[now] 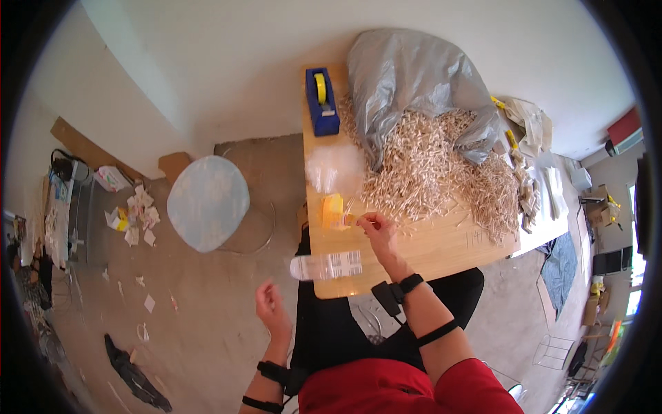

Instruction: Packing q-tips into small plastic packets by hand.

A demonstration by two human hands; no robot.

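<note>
Right hand [376,226] pinches a thin wooden stick [349,219] on the table [441,245], stick pile [441,169] at its 1 o'clock. Left hand [270,307] hangs off-table at 7 o'clock, loosely curled, empty.

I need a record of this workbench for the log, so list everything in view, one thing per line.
Wooden table: one, light wood, centre.
Small wooden sticks: a large heap, pale tan, spilling from the bag across the table.
Plastic bag: one, grey, at the table's far end.
Tape dispenser: one, blue with a yellow roll, far left corner of the table.
Clear plastic bags: a small pile, see-through, left side of the table.
Yellow item: one, by the right hand; kind unclear.
Clear packet: one, see-through, near left table edge.
Round stool: one, pale blue, on the floor to the left.
Paper scraps: several, white, on the floor.
Left hand: empty, off the table's left edge.
Right hand: fingers pinched at the sticks.
</note>
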